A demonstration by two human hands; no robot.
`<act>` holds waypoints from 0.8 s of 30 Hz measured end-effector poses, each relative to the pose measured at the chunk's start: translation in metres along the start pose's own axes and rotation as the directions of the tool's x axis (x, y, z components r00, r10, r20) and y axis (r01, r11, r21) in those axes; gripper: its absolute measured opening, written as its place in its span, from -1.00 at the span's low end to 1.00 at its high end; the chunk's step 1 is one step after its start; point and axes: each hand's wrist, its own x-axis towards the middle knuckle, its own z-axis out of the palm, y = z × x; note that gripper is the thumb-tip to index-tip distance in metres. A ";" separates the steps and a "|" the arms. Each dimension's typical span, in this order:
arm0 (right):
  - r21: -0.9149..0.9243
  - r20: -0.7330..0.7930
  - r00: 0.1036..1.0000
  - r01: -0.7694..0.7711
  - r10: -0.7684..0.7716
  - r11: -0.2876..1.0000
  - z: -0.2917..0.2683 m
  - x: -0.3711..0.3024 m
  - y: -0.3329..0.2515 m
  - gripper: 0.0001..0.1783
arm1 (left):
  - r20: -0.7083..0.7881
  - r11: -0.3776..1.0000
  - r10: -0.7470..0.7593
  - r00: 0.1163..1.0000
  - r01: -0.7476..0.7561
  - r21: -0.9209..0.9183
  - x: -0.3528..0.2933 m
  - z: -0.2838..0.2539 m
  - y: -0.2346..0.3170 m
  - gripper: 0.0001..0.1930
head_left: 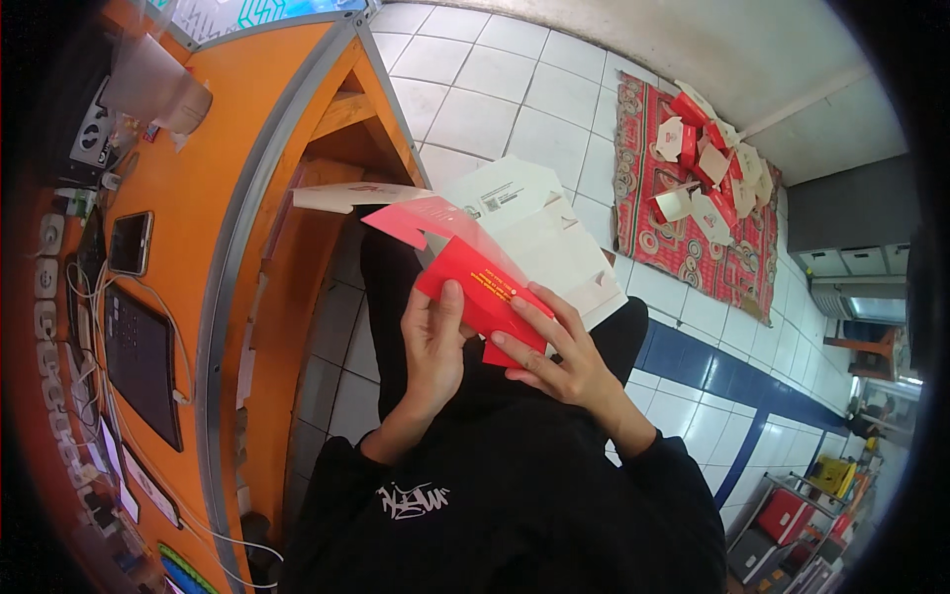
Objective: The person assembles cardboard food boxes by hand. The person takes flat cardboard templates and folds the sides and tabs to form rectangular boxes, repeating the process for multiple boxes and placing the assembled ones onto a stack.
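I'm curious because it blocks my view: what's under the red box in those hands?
Pale card shows past the red box, over the legs. Whatever lies directly beneath is covered, so I can't tell how far the card runs under it.

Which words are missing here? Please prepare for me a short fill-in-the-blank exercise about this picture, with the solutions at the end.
1. The left hand and the right hand touch a carton whose panel under the fingers is coloured ____.
2. A heap of cartons lies on a patterned mat, toward the picture's upper ____ corner.
3. The top of the table is coloured ____.
4. The person's sleeves are coloured ____.

Missing words: red; right; orange; black.
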 end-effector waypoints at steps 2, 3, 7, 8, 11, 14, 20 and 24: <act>0.016 -0.044 0.999 -0.028 0.029 0.999 0.007 -0.001 -0.004 -0.45 | -0.013 1.000 0.013 1.000 -0.013 0.014 -0.001 0.003 -0.004 -0.70; 0.034 -0.091 0.994 -0.054 0.057 0.998 0.011 0.000 -0.007 -0.51 | -0.029 0.999 0.033 0.999 -0.032 0.006 -0.001 0.003 -0.008 -0.70; 0.083 -0.104 0.984 -0.135 0.143 0.987 0.019 0.003 -0.013 -0.54 | -0.068 0.999 0.014 0.998 -0.016 -0.033 -0.003 -0.002 -0.012 -0.72; 0.089 -0.098 0.986 -0.124 0.133 0.988 0.020 0.003 -0.013 -0.49 | -0.069 0.999 0.013 0.998 -0.015 -0.031 -0.003 -0.003 -0.012 -0.72; 0.114 -0.103 0.985 -0.124 0.136 0.986 0.021 0.001 -0.013 -0.43 | -0.061 0.997 0.009 0.998 -0.014 -0.073 -0.005 -0.001 -0.012 -0.72; 0.088 -0.137 0.974 -0.169 0.180 0.982 0.023 0.004 -0.013 -0.44 | -0.010 0.996 0.004 1.000 -0.005 -0.089 -0.012 -0.004 -0.017 -0.71; 0.085 -0.163 0.966 -0.189 0.201 0.978 0.027 0.002 -0.010 -0.32 | 0.080 0.963 -0.104 0.991 0.120 -0.242 -0.015 -0.003 -0.014 -0.70; 0.460 -0.011 0.885 -0.409 0.465 0.788 0.000 0.009 -0.028 -0.20 | 0.244 0.948 0.031 0.969 -0.105 0.300 -0.017 -0.019 -0.014 -0.66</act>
